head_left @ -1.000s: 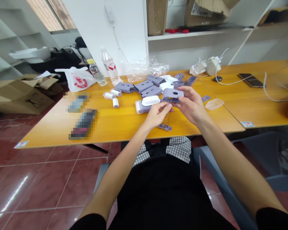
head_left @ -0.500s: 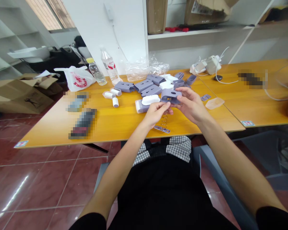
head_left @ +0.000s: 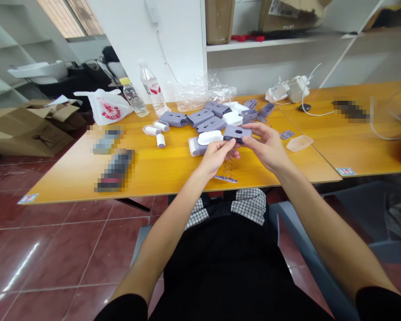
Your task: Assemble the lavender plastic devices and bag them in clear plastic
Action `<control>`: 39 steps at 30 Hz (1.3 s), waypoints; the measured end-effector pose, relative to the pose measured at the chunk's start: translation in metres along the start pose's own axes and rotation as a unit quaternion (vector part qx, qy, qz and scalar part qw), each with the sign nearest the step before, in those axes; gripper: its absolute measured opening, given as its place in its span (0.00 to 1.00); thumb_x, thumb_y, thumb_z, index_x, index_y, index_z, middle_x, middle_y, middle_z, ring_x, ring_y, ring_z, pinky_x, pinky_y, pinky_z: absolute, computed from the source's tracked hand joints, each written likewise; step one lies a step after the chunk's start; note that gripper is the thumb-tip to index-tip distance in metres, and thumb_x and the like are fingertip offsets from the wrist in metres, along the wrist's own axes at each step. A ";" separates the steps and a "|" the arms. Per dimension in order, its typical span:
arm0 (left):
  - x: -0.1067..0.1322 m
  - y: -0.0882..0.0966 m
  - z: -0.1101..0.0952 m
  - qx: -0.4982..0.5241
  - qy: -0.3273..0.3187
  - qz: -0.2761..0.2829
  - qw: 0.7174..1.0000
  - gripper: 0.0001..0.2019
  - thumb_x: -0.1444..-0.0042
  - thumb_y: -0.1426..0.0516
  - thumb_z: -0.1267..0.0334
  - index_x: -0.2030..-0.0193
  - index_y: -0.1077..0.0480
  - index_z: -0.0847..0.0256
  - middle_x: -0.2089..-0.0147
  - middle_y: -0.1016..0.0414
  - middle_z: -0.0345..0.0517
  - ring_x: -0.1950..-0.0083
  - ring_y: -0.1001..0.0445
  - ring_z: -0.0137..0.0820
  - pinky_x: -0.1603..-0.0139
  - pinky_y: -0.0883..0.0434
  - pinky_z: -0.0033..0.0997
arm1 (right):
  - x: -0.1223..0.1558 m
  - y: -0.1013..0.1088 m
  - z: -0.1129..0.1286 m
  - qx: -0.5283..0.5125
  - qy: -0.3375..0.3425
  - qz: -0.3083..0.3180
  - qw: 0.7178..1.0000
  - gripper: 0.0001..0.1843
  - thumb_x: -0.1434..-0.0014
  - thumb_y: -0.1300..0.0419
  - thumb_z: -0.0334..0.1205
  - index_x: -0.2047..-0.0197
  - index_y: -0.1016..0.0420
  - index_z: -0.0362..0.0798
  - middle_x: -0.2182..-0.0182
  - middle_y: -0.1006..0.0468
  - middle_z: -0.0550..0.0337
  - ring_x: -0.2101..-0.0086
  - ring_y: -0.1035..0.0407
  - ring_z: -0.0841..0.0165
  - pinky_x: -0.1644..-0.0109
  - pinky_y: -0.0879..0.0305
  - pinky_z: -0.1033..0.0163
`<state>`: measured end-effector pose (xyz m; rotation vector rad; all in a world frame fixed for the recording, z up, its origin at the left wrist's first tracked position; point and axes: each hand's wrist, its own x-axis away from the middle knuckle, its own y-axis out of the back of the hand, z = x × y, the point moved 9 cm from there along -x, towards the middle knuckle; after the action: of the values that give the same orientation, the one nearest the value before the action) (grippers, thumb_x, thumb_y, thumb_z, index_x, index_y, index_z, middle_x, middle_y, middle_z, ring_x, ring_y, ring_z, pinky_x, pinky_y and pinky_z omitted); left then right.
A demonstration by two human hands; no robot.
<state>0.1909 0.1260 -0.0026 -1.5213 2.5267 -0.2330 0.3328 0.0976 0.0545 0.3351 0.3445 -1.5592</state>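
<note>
A grey-purple plastic housing [head_left: 237,131] with a round hole is held between my two hands. My left hand [head_left: 217,156] grips its near left edge, thumb on top. At its right side, the thumb and fingers of my right hand [head_left: 265,145] are closed on it. Below it hangs a thin wire spring [head_left: 227,167], with a flat grey-purple piece [head_left: 226,179] at its lower end; where the spring attaches is hidden by my fingers. Just behind my left hand lies a white brush head [head_left: 210,137] on another grey-purple and clear part [head_left: 196,147].
Several similar housings [head_left: 200,117] are heaped behind my hands. White rollers [head_left: 161,141] lie to the left. A clear plastic cup [head_left: 300,142] sits at the right. Two bottles [head_left: 153,91], a plastic bag [head_left: 108,107] and chargers [head_left: 296,89] stand along the back of the table [head_left: 160,174].
The housing has tilted in my hands, so its holed top faces me more and its open side shows less. The spring and flat piece have shifted slightly.
</note>
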 end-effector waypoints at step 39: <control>0.010 0.067 -0.071 -0.676 -0.068 -0.017 0.733 0.43 0.43 0.32 0.59 0.22 0.40 0.58 0.25 0.30 0.60 0.27 0.31 0.60 0.26 0.35 0.66 | -0.005 0.045 0.019 0.171 0.021 0.032 0.985 0.35 0.53 0.27 0.34 0.42 0.28 0.59 0.47 0.28 0.56 0.52 0.20 0.54 0.54 0.18 0.48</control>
<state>0.1119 0.1514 0.0501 -1.6824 2.4379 2.0302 0.3781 0.0932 0.0736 0.6396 0.0952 -1.5477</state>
